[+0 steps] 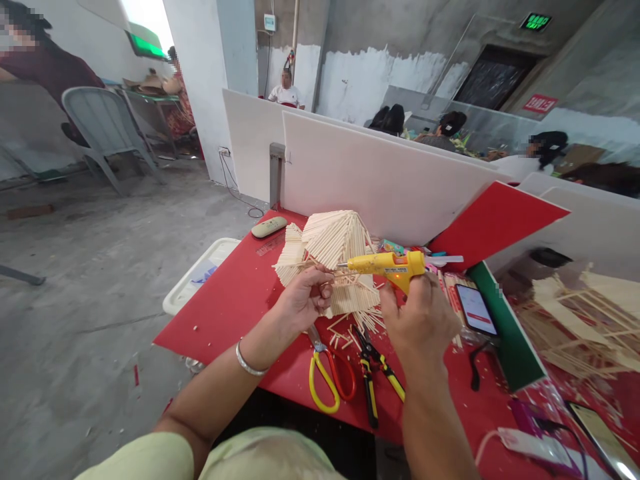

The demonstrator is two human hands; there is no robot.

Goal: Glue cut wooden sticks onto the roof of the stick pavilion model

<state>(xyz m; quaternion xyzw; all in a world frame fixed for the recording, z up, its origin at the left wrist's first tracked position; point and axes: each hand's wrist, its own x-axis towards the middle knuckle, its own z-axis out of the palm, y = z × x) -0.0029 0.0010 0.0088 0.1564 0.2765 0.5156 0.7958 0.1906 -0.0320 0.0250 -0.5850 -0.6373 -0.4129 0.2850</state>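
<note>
My right hand (423,313) is wrapped round the handle of a yellow hot glue gun (387,264), whose nozzle points left. Close to the nozzle tip, my left hand (310,295) is closed in a pinch, apparently on a thin wooden stick (316,261). Behind both hands stands a small model built of pale wooden sticks (333,237), with a sloped, fan-like roof. Loose wooden sticks (367,320) lie in front of it. Nearer to me rest scissors (325,380) with one yellow and one red handle, and black-and-yellow pliers (373,373).
On the red tabletop (215,320) are a glasses case (269,227) at the back left and a phone (476,309) at the right. A white partition (370,180) borders the back. Another stick model (575,320) stands far right. A white bin (175,297) sits left, below the table. Other people sit beyond.
</note>
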